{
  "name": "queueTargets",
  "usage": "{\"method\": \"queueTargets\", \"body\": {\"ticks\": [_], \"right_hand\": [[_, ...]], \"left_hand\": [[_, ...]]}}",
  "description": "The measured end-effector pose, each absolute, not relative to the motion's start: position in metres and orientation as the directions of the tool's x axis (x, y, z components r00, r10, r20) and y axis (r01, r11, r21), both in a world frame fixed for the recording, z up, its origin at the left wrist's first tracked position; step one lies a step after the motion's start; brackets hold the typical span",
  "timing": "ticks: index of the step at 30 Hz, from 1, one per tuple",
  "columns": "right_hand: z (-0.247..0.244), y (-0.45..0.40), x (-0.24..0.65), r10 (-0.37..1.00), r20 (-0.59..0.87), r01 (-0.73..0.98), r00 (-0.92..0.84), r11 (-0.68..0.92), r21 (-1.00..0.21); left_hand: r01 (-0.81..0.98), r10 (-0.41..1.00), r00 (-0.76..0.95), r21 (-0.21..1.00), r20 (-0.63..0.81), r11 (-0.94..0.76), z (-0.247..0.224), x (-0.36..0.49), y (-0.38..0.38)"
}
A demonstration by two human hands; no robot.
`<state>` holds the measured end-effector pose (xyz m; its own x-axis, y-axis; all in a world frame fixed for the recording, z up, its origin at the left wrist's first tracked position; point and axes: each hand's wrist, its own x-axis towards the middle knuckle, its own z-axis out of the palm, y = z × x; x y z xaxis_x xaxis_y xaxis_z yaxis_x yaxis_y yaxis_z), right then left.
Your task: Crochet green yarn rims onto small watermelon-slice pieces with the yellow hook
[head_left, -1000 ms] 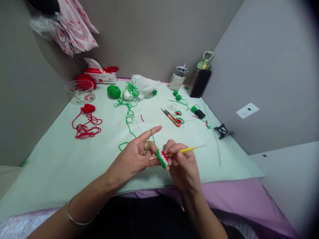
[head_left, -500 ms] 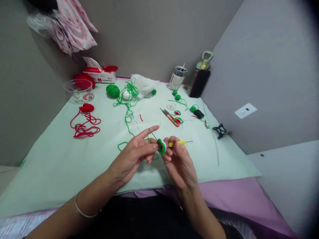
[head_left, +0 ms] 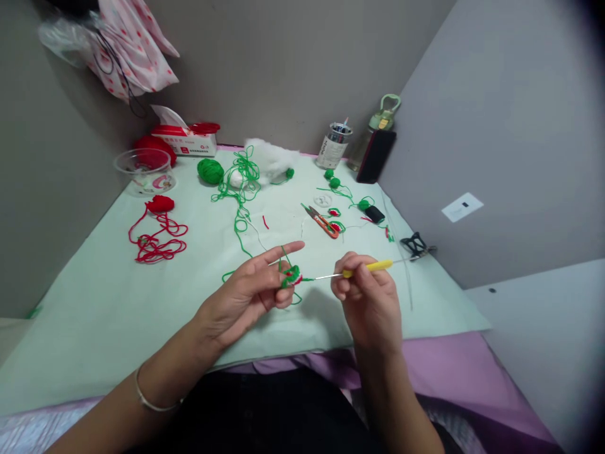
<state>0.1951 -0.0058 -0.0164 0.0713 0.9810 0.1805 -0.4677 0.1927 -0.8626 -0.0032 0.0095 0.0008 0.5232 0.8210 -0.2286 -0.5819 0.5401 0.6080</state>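
Between the thumb and fingers of my left hand (head_left: 258, 280) is a small green, white and red crochet piece (head_left: 293, 275). Green yarn passes over the raised index finger of that hand. My right hand (head_left: 366, 290) is closed around the yellow handle of a crochet hook (head_left: 373, 267), whose metal shaft points left. A short stretch of green yarn runs from the piece to the hook's tip. The two hands are apart, with the hook's shaft between them.
Orange-handled scissors (head_left: 324, 222) lie beyond the hands, beside small crocheted pieces (head_left: 336, 227). Tangled green yarn (head_left: 243, 173), a green ball (head_left: 210, 171) and white stuffing (head_left: 269, 159) are farther back. Red yarn (head_left: 162, 243) and a clear tub (head_left: 146, 173) are left; a phone (head_left: 377, 156) leans at the back right.
My right hand has moved right, away from the crochet piece, with the hook. The piece has turned and shifted slightly left in my left hand, and green yarn now stretches to the hook.
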Motion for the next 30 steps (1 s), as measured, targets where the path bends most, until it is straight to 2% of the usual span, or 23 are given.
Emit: {"method": "queueTargets", "body": {"ticks": [4, 6, 9, 14, 18, 21, 24, 27, 30], "right_hand": [[-0.018, -0.010, 0.189, 0.979, 0.201, -0.515, -0.030, 0.157, -0.842], [-0.022, -0.012, 0.183, 0.951, 0.307, -0.437, -0.037, 0.260, -0.861], [-0.027, -0.011, 0.176, 0.896, 0.444, -0.225, 0.010, 0.435, -0.872], [-0.028, -0.007, 0.176, 0.897, 0.441, -0.222, 0.017, 0.433, -0.873], [-0.023, -0.010, 0.172, 0.850, 0.523, -0.034, 0.063, 0.525, -0.850], [-0.020, -0.017, 0.166, 0.706, 0.707, 0.249, 0.036, 0.679, -0.691], [-0.019, -0.022, 0.162, 0.535, 0.835, 0.483, -0.130, 0.770, -0.418], [-0.017, -0.011, 0.167, 0.413, 0.849, 0.510, -0.329, 0.834, -0.208], [-0.013, 0.021, 0.181, 0.363, 0.832, 0.544, -0.419, 0.834, -0.090]], "left_hand": [[-0.596, 0.823, 0.512, 0.589, -0.246, 0.546, 0.001, 0.002, 0.007], [-0.568, 0.828, 0.507, 0.629, -0.240, 0.531, 0.001, 0.008, 0.004], [-0.520, 0.847, 0.486, 0.709, -0.214, 0.477, -0.001, 0.017, 0.000], [-0.425, 0.928, 0.323, 0.847, -0.187, 0.319, 0.001, 0.017, 0.001], [-0.463, 0.936, 0.312, 0.834, -0.162, 0.299, 0.009, 0.009, -0.001], [-0.510, 0.934, 0.314, 0.799, -0.173, 0.319, 0.013, 0.008, -0.005], [-0.559, 0.927, 0.284, 0.744, -0.243, 0.366, 0.012, 0.009, -0.005], [-0.601, 0.910, 0.274, 0.684, -0.310, 0.414, 0.011, 0.003, 0.003], [-0.590, 0.907, 0.277, 0.689, -0.318, 0.422, 0.013, -0.009, 0.014]]}}
